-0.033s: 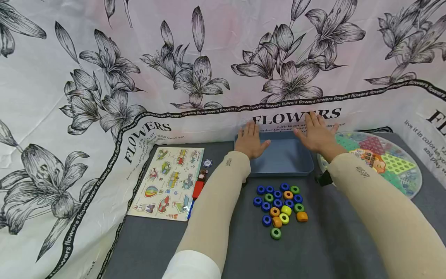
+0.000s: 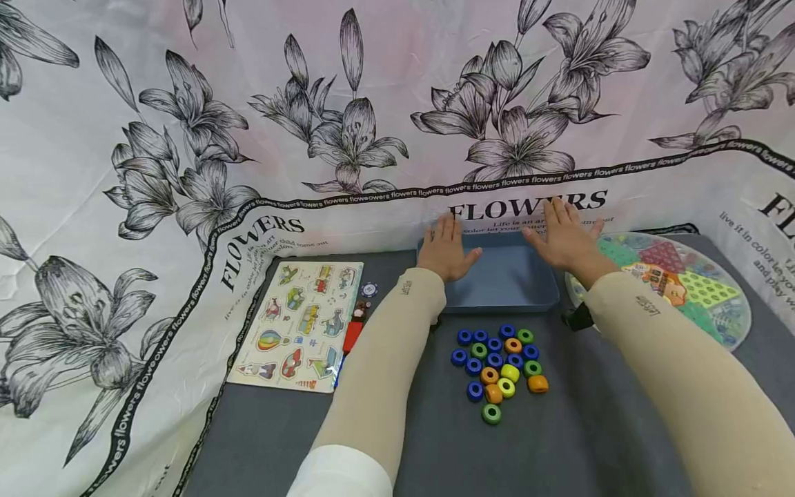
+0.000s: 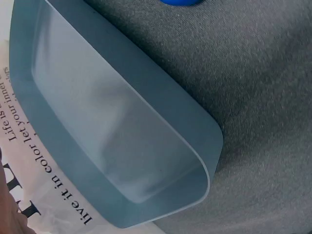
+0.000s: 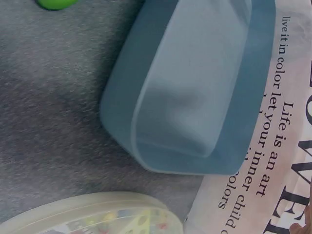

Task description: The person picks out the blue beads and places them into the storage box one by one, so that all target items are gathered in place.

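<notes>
Over the left end of a shallow blue-grey tray (image 2: 506,279) is my left hand (image 2: 446,252), palm down, with fingers straight and thumb out to the side. My right hand (image 2: 566,238) hovers about the tray's right end, fingers spread, and grips nothing. Both wrist views look down into the tray, its smooth floor and raised walls showing; only a sliver of each hand appears at the edge there. In front of the tray lies a loose group of chunky ring beads: blue, green, orange (image 2: 537,384) and yellow (image 2: 510,373).
A picture puzzle board (image 2: 310,321) lies at the left, with a small patterned disc (image 2: 369,289) and a red piece (image 2: 352,336) beside it. At the right is a round, plastic-covered game board (image 2: 711,297), partly under my right forearm. A flower-printed cloth (image 2: 385,228) rises behind the tray.
</notes>
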`<state>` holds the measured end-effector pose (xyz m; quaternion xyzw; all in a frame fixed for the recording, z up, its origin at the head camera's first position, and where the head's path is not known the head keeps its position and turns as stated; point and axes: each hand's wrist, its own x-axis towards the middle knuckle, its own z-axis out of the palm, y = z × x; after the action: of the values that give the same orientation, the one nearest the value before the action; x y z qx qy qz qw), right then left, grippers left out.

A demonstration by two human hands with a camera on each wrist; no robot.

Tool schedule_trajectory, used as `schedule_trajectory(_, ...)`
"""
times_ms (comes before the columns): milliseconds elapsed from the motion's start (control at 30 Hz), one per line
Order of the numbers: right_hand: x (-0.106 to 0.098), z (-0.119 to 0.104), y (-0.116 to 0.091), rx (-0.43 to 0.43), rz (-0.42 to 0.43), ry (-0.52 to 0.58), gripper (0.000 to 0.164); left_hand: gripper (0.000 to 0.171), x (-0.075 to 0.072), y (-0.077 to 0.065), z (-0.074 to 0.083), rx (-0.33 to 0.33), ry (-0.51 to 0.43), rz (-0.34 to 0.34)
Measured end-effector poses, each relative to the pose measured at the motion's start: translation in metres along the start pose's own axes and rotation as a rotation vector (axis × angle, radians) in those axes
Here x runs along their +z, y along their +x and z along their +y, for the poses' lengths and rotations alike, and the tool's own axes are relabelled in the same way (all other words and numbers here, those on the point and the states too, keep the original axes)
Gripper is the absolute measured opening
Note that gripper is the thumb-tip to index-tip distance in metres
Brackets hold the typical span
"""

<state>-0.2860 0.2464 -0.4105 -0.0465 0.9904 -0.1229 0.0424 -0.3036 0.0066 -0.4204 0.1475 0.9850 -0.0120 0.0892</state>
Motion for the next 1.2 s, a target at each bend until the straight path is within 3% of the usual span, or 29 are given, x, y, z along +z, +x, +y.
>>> schedule_trajectory(167, 0.0, 0.003, 0.0, -0.024, 0.001, 0.011, 0.087, 0.082, -0.006, -0.002, -0.01, 0.028, 0.009, -0.013)
schedule_trajectory(367, 0.001, 0.003, -0.009, -0.078, 0.023, -0.018, 0.085, 0.08, -0.003, -0.012, -0.025, 0.137, 0.03, 0.002)
schedule_trajectory(467, 0.008, -0.006, -0.017, -0.135, -0.015, -0.074, 0.081, 0.069, 0.006, -0.027, -0.029, 0.274, 0.07, 0.055)
schedule_trajectory(600, 0.018, -0.015, -0.035, -0.157, -0.087, -0.154, 0.078, 0.043, 0.026, -0.061, -0.025, 0.54, 0.07, 0.122)
schedule_trajectory(700, 0.025, -0.014, -0.046, -0.122, -0.145, -0.153, 0.087, 0.038, 0.045, -0.088, -0.023, 0.684, 0.047, 0.073)
schedule_trajectory(833, 0.036, -0.008, -0.052, -0.065, -0.237, -0.054, 0.099, 0.039, 0.065, -0.115, -0.022, 0.814, 0.057, -0.041)
schedule_trajectory(1000, 0.045, 0.002, -0.053, -0.036, -0.286, 0.002, 0.104, 0.031, 0.081, -0.125, -0.018, 0.9, 0.074, -0.036)
schedule_trajectory(1200, 0.046, 0.002, -0.053, -0.068, -0.255, -0.011, 0.106, 0.029, 0.082, -0.122, -0.022, 0.886, 0.006, -0.042)
